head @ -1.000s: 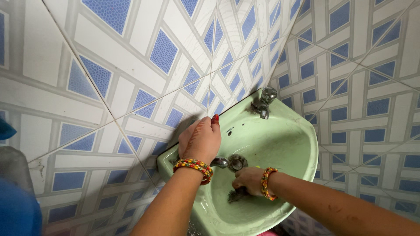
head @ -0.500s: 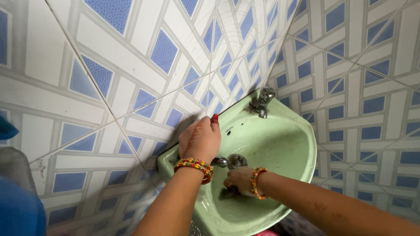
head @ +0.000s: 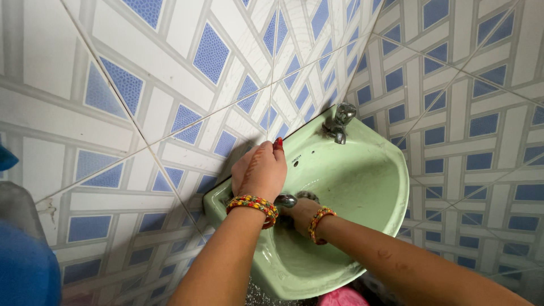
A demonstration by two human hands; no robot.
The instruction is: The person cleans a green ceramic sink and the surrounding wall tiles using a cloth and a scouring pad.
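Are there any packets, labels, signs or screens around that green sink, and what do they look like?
Packets, signs, screens: none in view.
Label: one small dark printed mark on the back ledge of the pale green sink, just right of the left hand, beside a small round hole; too small to make out.
Nearby: a metal tap at the sink's far corner; the right hand reaches into the bowl; blue-and-white patterned tiles on the walls.
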